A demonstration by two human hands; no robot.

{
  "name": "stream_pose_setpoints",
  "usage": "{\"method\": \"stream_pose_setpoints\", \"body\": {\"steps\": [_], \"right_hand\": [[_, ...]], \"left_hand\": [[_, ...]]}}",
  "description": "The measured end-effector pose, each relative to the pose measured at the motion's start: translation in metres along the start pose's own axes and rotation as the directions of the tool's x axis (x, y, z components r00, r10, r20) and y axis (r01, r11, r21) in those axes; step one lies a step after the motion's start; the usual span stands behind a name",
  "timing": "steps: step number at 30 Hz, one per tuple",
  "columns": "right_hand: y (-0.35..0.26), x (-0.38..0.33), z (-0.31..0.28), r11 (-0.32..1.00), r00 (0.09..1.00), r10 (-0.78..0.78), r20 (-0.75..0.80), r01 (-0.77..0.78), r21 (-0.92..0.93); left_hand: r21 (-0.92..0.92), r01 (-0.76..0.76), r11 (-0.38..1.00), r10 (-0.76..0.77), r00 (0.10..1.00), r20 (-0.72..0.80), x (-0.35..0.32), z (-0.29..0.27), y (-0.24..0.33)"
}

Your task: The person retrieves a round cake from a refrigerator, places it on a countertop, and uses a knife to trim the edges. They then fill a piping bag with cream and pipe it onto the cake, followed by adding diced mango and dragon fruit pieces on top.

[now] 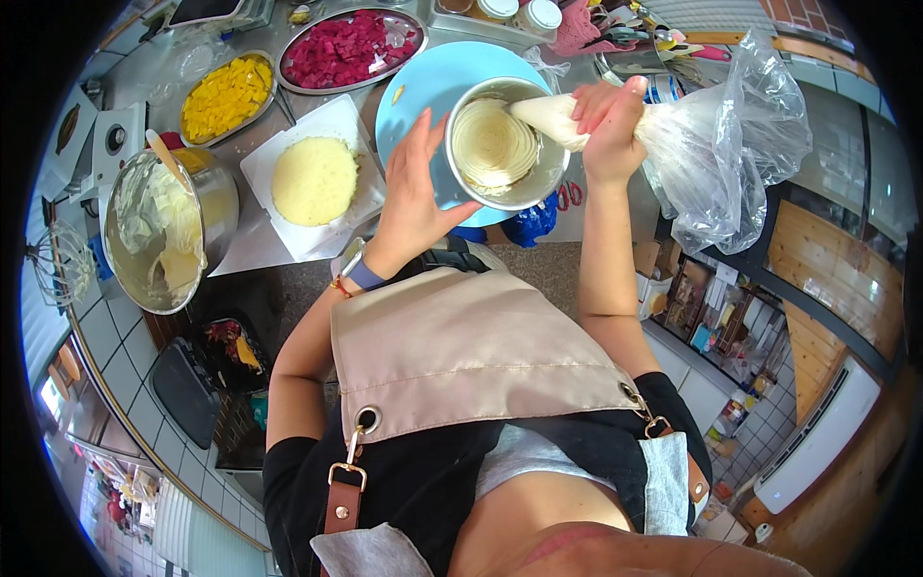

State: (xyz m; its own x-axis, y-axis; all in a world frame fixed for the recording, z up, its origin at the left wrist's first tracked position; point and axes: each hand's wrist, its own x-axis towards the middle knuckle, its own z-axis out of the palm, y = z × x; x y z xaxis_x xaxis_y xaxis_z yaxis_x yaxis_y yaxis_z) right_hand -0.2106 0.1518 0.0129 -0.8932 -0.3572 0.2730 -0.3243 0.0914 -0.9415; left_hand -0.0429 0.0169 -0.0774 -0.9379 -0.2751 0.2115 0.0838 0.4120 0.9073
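White cream fills the tip of a clear plastic piping bag [673, 135], which the right hand [611, 120] grips closed around its narrow lower part, thumb and fingers wrapped tight, while the loose upper plastic billows out to the right. The right forearm rises straight up from the lower edge of the view, wrist bent inward so the bag's point leans down and to the left into a round silver metal cake tin [505, 144]. Inside the tin lies a spiral of pale cream. The left hand [413, 188] holds the tin by its left wall, fingers stretched upward along the outside and the thumb hooked under the near rim; its arm is bent at the elbow and crosses in from the lower left, with a blue band and a red cord at the wrist. The tin is held over a round light-blue plate [413, 87] that sits on the steel worktop [260, 245]. Just left of the plate, a round yellow sponge cake layer [314, 180] rests on a white square board [346, 120]. Further left stands a large steel mixing bowl of cream [168, 231]; beyond lie a metal tray of yellow fruit cubes [226, 96] and an oval metal tray of magenta fruit cubes [351, 48].
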Motion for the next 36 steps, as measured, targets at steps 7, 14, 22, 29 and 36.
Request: {"method": "stream_pose_setpoints", "body": {"steps": [7,14,22,29,36], "right_hand": [[-0.006,-0.020,-0.033,0.994,0.996,0.079,-0.052,-0.082,-0.069],[-0.004,-0.050,-0.198,0.633,0.931,0.253,-0.262,0.045,0.773],[0.147,-0.125,-0.223,0.690,0.566,0.714,-0.412,-0.466,0.555],[0.270,-0.126,-0.208,0.654,0.430,0.751,-0.501,-0.593,0.470],[0.266,-0.131,-0.165,0.731,0.523,0.621,-0.584,-0.655,0.192]], "left_hand": [[0.008,0.007,1.000,-0.007,1.000,-0.009,-0.002,0.003,0.000],[-0.045,-0.001,0.999,0.001,1.000,-0.003,-0.002,0.004,-0.002],[0.036,0.049,0.998,-0.048,0.999,-0.016,-0.020,-0.003,-0.011],[0.199,0.153,0.968,-0.129,0.983,-0.128,-0.028,-0.039,-0.029],[-0.366,0.513,0.777,-0.622,0.718,-0.313,-0.033,-0.109,-0.109]]}}
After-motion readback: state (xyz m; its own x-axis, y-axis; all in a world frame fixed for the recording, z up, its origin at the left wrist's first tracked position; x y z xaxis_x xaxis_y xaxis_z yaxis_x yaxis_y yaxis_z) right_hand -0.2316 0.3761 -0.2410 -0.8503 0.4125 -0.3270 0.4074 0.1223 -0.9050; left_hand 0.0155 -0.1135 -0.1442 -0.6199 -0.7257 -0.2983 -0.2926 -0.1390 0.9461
